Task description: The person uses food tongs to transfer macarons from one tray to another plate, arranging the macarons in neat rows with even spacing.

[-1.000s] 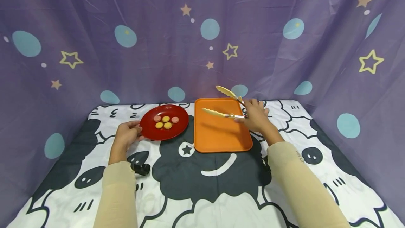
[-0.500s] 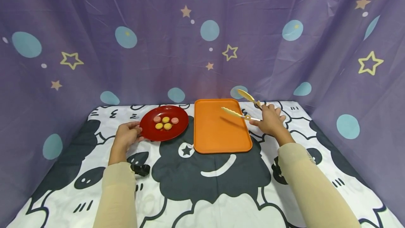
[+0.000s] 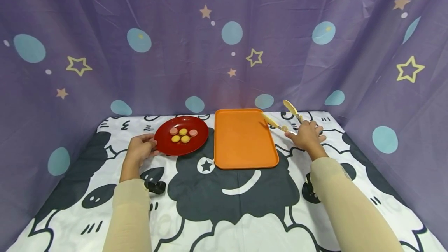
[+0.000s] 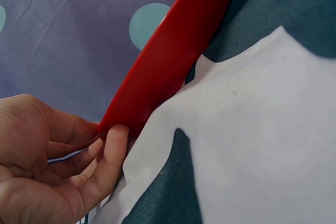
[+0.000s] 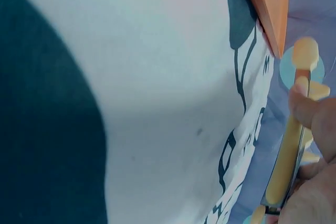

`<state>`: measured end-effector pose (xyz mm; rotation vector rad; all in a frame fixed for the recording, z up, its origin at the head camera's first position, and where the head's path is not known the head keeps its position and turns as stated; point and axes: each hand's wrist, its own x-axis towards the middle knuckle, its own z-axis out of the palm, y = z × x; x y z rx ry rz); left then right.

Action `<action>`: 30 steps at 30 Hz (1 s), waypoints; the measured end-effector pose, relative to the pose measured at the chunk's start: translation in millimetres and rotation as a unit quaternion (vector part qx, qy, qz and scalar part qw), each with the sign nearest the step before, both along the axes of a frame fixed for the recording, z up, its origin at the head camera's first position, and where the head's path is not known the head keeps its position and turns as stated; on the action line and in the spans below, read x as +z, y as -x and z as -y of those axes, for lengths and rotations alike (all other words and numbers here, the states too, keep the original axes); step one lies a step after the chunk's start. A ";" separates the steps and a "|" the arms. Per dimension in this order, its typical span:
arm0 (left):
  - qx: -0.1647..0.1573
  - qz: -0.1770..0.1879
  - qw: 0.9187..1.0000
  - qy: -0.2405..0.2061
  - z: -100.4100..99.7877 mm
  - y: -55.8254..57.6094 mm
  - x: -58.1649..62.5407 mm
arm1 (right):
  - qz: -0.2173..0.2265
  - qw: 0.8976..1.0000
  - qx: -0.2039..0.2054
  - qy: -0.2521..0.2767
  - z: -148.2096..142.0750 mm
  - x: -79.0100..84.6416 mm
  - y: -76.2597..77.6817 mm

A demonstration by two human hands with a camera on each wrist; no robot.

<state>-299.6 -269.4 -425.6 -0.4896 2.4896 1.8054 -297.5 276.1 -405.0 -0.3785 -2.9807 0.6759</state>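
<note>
My left hand (image 3: 140, 151) pinches the left rim of a red plate (image 3: 168, 149) between thumb and fingers; the left wrist view shows the plate (image 4: 157, 72) edge-on. Several small round pink and yellow pieces (image 3: 184, 139), looking like macarons or cookies, lie in its middle. On the right, my right hand (image 3: 308, 137) holds a pair of tongs (image 3: 274, 122) with yellow tips, which are spread apart and have nothing between them. The tips point to the upper left, near the right edge of an orange tray (image 3: 245, 143). In the right wrist view, thumb and fingers grip the tongs' yellow handle (image 5: 286, 156).
The orange tray lies right of the plate, a narrow gap between them. A cloth (image 3: 196, 228) with a black-and-white cartoon print covers the table. Behind and at both sides hangs a purple curtain (image 3: 168, 77) with stars and dots.
My right hand has moved to the right with the tongs, from over the orange tray to beyond its right edge. The left hand and the plate have stayed in place.
</note>
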 end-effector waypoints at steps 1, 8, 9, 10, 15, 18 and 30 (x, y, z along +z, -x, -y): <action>0.001 0.000 1.000 0.000 0.0 0.2 -0.1 | 0.003 1.000 -0.013 0.003 1.0 0.3 -0.4; 0.003 -0.002 1.000 0.005 -1.2 -0.4 1.0 | 0.038 0.992 -0.110 0.053 7.5 -1.6 1.4; 0.003 -0.001 1.000 0.005 -1.0 -0.2 1.0 | 0.043 0.990 -0.120 0.061 8.6 -1.9 1.5; 0.003 -0.001 1.000 0.005 -0.7 0.1 1.0 | 0.045 0.988 -0.129 0.069 9.6 -2.3 1.6; 0.005 0.001 1.000 0.002 -0.4 0.0 1.1 | 0.070 0.983 -0.143 0.088 16.1 -3.3 0.7; 0.006 0.005 1.000 0.000 -1.7 -0.9 1.4 | 0.089 0.981 -0.148 0.090 20.9 -4.0 1.0; 0.006 0.007 1.000 -0.006 -1.4 0.3 2.1 | 0.134 0.976 -0.148 0.087 34.4 -4.6 2.3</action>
